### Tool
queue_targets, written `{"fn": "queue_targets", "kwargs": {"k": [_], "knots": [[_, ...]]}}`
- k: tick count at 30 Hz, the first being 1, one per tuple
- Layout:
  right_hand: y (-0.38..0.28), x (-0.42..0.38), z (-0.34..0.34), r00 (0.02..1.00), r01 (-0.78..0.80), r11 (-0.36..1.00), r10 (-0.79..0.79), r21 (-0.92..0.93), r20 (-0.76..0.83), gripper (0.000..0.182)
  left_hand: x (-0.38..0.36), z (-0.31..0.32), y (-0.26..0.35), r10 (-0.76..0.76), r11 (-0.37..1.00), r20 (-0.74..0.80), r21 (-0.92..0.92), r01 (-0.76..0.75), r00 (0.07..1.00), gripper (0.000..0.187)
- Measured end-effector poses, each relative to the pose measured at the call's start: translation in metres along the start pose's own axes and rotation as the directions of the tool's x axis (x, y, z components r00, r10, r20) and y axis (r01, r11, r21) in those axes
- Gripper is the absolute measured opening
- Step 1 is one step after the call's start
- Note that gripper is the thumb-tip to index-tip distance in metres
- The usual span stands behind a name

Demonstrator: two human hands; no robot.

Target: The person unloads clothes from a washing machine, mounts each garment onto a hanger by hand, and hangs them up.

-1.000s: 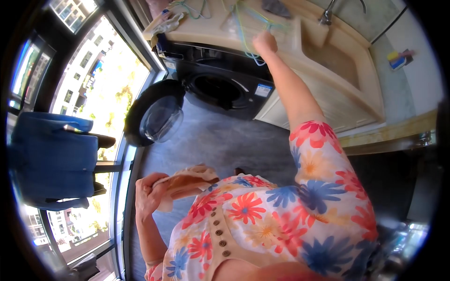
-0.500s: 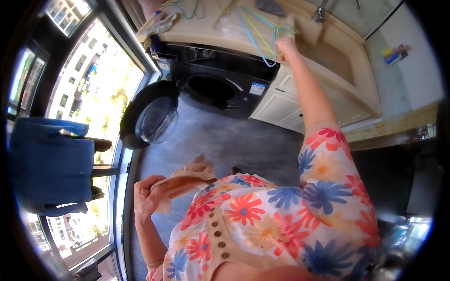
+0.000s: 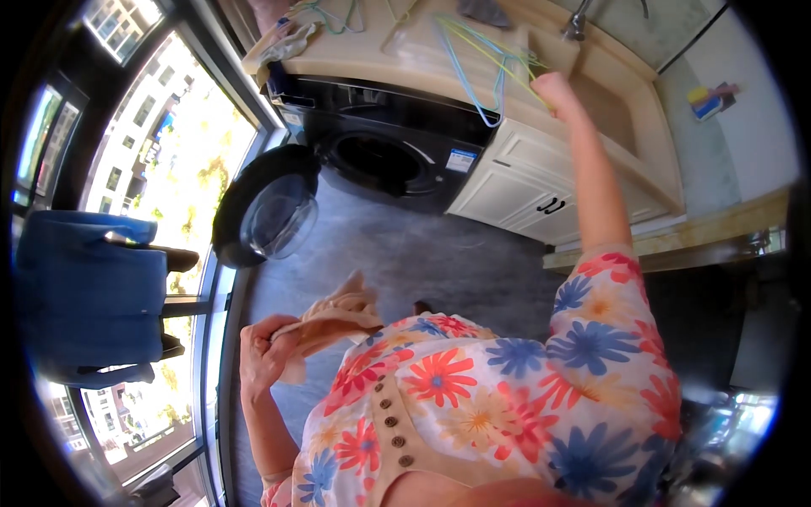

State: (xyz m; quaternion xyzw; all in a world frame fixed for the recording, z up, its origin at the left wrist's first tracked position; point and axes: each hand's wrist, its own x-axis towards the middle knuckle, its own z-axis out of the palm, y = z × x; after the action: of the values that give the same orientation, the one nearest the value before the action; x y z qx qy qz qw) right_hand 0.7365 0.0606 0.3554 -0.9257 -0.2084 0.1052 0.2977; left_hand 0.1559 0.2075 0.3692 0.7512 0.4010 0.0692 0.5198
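Observation:
My right hand [image 3: 557, 91] is closed around one end of a yellow-green clothes hanger [image 3: 530, 85] above the counter's front edge. Beside it a light-blue hanger [image 3: 466, 78] lies on the counter, its lower end sticking out past the edge; the two overlap. My left hand [image 3: 266, 351], low on the left, grips a crumpled beige cloth item [image 3: 338, 319], which droops in front of my floral shirt. Its exact kind does not show.
A black front-load washing machine [image 3: 439, 160] stands under the counter [image 3: 405, 63], its round door [image 3: 266, 207] swung wide into the floor area. The sink [image 3: 604, 106] is at right. Blue clothing [image 3: 97, 287] hangs by the window. More hangers [image 3: 342, 17] and a cloth [image 3: 290, 44] lie at the counter's left.
My right hand has shifted to the right, pulling the yellow-green hanger along and away from the light-blue one. The left hand stays about where it was with the beige cloth item.

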Motion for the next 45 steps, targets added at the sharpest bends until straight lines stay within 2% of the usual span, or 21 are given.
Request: {"fn": "queue_targets", "kwargs": {"k": [2, 3, 6, 9, 12, 17, 18, 20, 21, 22, 24, 26, 32, 35, 38, 39, 42, 45], "knots": [[0.021, 0.014, 0.02, 0.983, 0.1, 0.914, -0.153, -0.394, -0.105, 0.019, 0.003, 0.0, -0.004, 0.011, 1.0, 0.009, -0.015, -0.011, 1.0, 0.018], [0.0, -0.003, 0.01, 0.999, 0.023, 0.926, -0.039, -0.378, -0.035, 0.027, 0.003, 0.001, -0.004, 0.024, 1.0, 0.013, 0.012, -0.024, 1.0, 0.019], [-0.021, -0.034, 0.016, 0.993, 0.007, 0.89, -0.06, -0.455, -0.103, 0.027, 0.007, 0.005, 0.002, 0.06, 0.996, 0.043, 0.07, -0.063, 0.997, 0.02], [-0.011, -0.028, 0.035, 0.983, 0.092, 0.897, -0.152, -0.432, -0.107, 0.026, 0.015, 0.013, 0.009, 0.096, 0.992, 0.083, 0.07, -0.102, 0.992, 0.021], [-0.008, -0.025, 0.04, 0.991, 0.025, 0.891, -0.082, -0.454, -0.107, 0.025, 0.022, 0.018, 0.016, 0.126, 0.989, 0.138, 0.06, -0.135, 0.982, 0.021], [-0.013, -0.032, 0.035, 0.993, 0.031, 0.865, -0.085, -0.5, -0.084, 0.025, 0.032, 0.026, 0.025, 0.168, 0.981, 0.203, 0.059, -0.183, 0.965, 0.023], [-0.017, -0.034, 0.038, 0.992, 0.041, 0.86, -0.094, -0.508, -0.079, 0.025, 0.038, 0.031, 0.029, 0.143, 0.989, 0.263, -0.004, -0.147, 0.954, 0.025], [-0.028, -0.05, 0.052, 0.987, 0.095, 0.904, -0.139, -0.418, -0.076, 0.026, 0.054, 0.047, 0.038, 0.108, 0.99, 0.375, -0.122, -0.066, 0.921, 0.028], [-0.03, -0.057, 0.059, 0.984, 0.125, 0.921, -0.163, -0.37, -0.073, 0.026, 0.065, 0.058, 0.036, 0.147, 0.966, 0.416, -0.254, -0.04, 0.897, 0.032], [-0.028, -0.061, 0.065, 0.973, 0.178, 0.924, -0.216, -0.338, -0.079, 0.025, 0.076, 0.07, 0.034, 0.189, 0.925, 0.45, -0.379, -0.005, 0.873, 0.036], [-0.025, -0.068, 0.075, 0.944, 0.28, 0.921, -0.315, -0.272, -0.095, 0.024, 0.098, 0.09, 0.044, 0.115, 0.804, 0.513, -0.551, 0.223, 0.851, 0.042], [-0.03, -0.081, 0.077, 0.931, 0.324, 0.928, -0.348, -0.185, -0.114, 0.023, 0.139, 0.121, 0.035, 0.122, 0.705, 0.471, -0.661, 0.258, 0.874, 0.044], [-0.037, -0.09, 0.074, 0.922, 0.356, 0.932, -0.361, -0.065, -0.136, 0.023, 0.254, 0.163, 0.061, 0.004, 0.572, 0.532, -0.695, 0.434, 0.847, 0.045], [-0.033, -0.09, 0.073, 0.907, 0.39, 0.92, -0.39, -0.032, -0.157, 0.021, 0.31, 0.172, 0.061, 0.047, 0.497, 0.555, -0.734, 0.463, 0.83, 0.046], [-0.025, -0.089, 0.073, 0.903, 0.404, 0.915, -0.401, -0.013, -0.152, 0.021, 0.329, 0.171, 0.083, 0.082, 0.541, 0.546, -0.727, 0.423, 0.834, 0.064], [-0.022, -0.088, 0.073, 0.902, 0.409, 0.913, -0.404, 0.0, -0.154, 0.021, 0.328, 0.169, 0.092, 0.126, 0.541, 0.578, -0.721, 0.432, 0.806, 0.073], [-0.016, -0.086, 0.07, 0.931, 0.349, 0.937, -0.346, 0.003, -0.12, 0.019, 0.332, 0.171, 0.107, 0.071, 0.625, 0.52, -0.688, 0.368, 0.852, 0.048], [-0.01, -0.081, 0.06, 0.943, 0.312, 0.943, -0.322, -0.111, -0.084, 0.018, 0.33, 0.176, 0.112, -0.038, 0.629, 0.411, -0.698, 0.341, 0.911, 0.03]]}}
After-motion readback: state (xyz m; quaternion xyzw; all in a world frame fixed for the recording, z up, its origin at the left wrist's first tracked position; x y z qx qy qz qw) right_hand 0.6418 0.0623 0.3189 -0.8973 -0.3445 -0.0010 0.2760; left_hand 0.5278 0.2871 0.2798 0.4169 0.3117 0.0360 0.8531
